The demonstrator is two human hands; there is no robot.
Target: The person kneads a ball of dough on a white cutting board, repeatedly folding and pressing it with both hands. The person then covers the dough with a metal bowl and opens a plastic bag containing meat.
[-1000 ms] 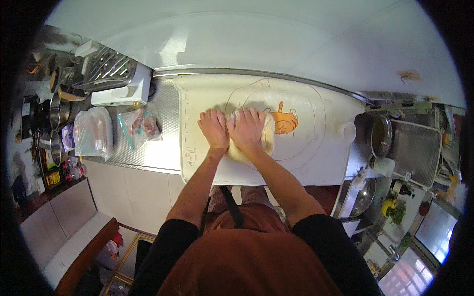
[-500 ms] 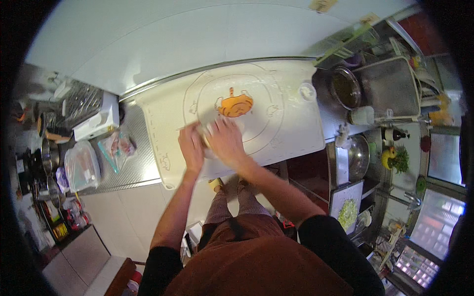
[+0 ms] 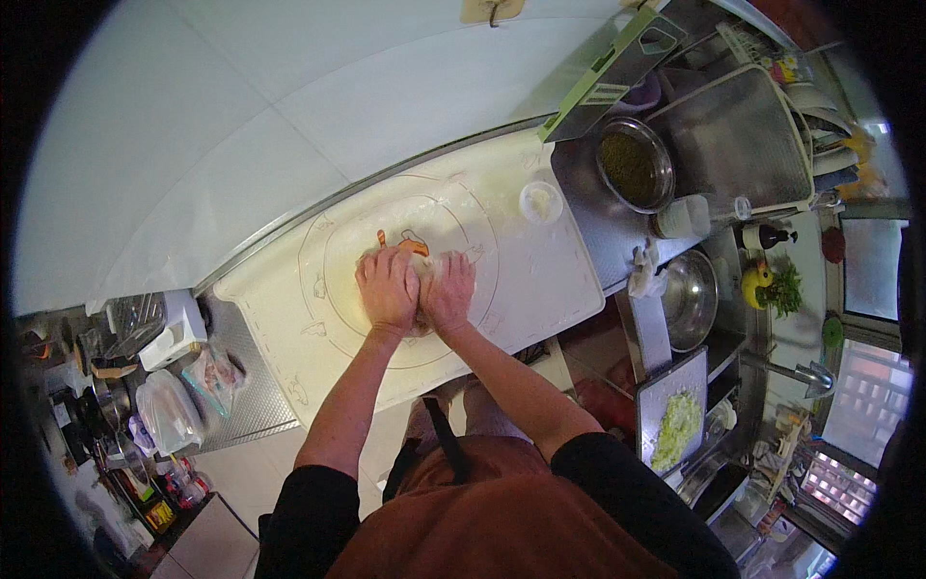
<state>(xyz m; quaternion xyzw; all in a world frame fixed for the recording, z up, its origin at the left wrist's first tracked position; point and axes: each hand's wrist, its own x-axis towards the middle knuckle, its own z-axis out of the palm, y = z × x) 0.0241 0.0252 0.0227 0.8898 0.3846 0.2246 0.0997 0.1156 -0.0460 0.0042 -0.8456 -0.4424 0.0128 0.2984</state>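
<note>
Both my hands press down side by side on a pale lump that looks like dough, which they hide almost wholly. My left hand (image 3: 388, 291) has its fingers bent over the top of it. Close against it, my right hand (image 3: 449, 291) lies over the other side, fingers curled forward. Under them spreads a white kneading mat (image 3: 526, 299) with printed circles and an orange cartoon figure (image 3: 413, 246), now mostly covered by the hands. A small round white tub (image 3: 541, 203) stands on the mat's far right part.
Right of the mat are a steel bowl of dark green contents (image 3: 635, 166), a clear container (image 3: 683, 217), an empty steel bowl (image 3: 691, 301) and a board of chopped pale greens (image 3: 678, 425). Plastic bags (image 3: 172, 410) lie at left. A wall (image 3: 289, 87) bounds the far side.
My hands have gone from being tilted around the lump to pressing side by side on it, covering more of the orange figure. The whole view has turned and shifted.
</note>
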